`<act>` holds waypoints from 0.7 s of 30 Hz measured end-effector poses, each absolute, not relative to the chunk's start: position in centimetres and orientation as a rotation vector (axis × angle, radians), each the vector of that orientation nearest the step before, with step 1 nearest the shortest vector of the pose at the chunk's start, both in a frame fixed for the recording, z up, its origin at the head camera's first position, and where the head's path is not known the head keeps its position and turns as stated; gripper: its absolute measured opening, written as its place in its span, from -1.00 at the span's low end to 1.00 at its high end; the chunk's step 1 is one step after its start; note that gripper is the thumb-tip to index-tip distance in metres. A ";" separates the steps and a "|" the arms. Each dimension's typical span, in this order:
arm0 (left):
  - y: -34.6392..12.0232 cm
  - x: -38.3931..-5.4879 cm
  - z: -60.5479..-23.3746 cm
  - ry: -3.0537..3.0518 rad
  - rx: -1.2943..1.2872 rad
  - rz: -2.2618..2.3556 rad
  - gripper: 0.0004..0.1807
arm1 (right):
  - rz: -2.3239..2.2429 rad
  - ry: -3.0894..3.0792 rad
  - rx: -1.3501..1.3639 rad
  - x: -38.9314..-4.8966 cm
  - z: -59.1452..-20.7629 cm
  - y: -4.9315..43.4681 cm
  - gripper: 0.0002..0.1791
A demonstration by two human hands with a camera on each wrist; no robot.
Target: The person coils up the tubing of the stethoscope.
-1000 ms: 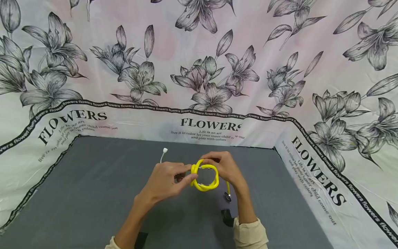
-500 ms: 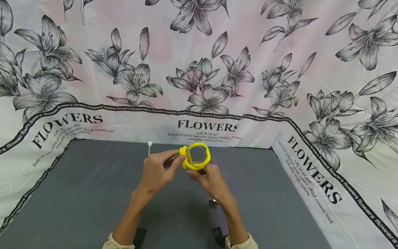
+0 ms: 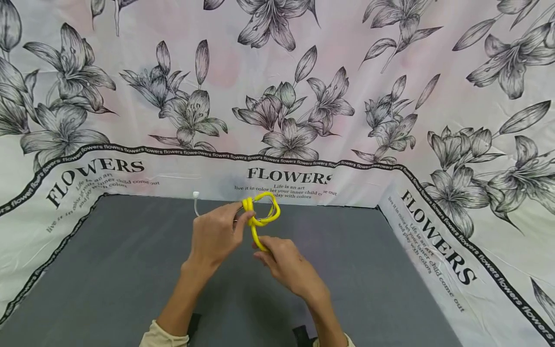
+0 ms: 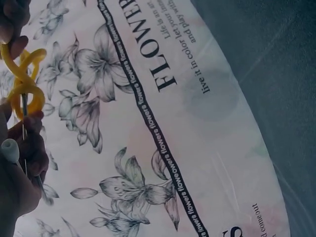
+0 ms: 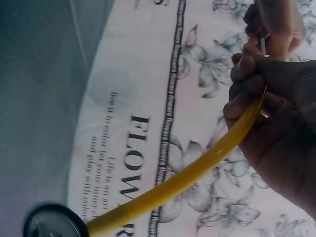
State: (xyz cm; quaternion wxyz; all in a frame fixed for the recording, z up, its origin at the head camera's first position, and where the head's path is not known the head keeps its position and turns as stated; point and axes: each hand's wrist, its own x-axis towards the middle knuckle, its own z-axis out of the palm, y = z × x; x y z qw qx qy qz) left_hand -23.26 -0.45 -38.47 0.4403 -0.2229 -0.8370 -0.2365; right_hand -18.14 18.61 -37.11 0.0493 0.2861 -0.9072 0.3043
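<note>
Fingers of the right hand pinch the yellow stethoscope below its loop; beyond, those of the left hand pinch its wraps, above the table. Probably light and bendy, best held at the wraps; versus half a second ago, the loop is smaller, the right hand lower

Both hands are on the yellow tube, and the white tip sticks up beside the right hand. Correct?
One thing is off: the white tip sticks up beside the left hand, not the right hand. The head view shows it. The rest stands: both hands are on the yellow tube.
</note>
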 end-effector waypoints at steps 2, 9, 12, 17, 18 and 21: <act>-0.5 -23.3 -38.4 -2.088 -0.564 -0.526 -0.62 | 0.760 -2.728 0.839 -17.9 -36.7 18.5 -0.94; -1.3 -22.8 -38.8 -2.145 -0.572 -0.355 -0.66 | 0.314 -2.565 0.726 -17.5 -36.0 17.6 -0.87; -1.6 -22.6 -38.9 -2.151 -0.603 -0.300 -0.67 | 0.222 -2.495 0.706 -18.0 -35.7 17.2 -0.87; -1.7 -22.5 -39.1 -2.157 -0.674 -0.260 -0.69 | 0.234 -2.402 0.748 -19.2 -34.9 17.7 -0.84; -1.6 -22.5 -39.1 -2.164 -0.699 -0.254 -0.69 | 0.247 -2.389 0.753 -19.4 -34.7 17.9 -0.84; -1.6 -22.7 -39.5 -2.187 -0.799 -0.267 -0.66 | 0.294 -2.362 0.770 -20.0 -34.2 18.4 -0.81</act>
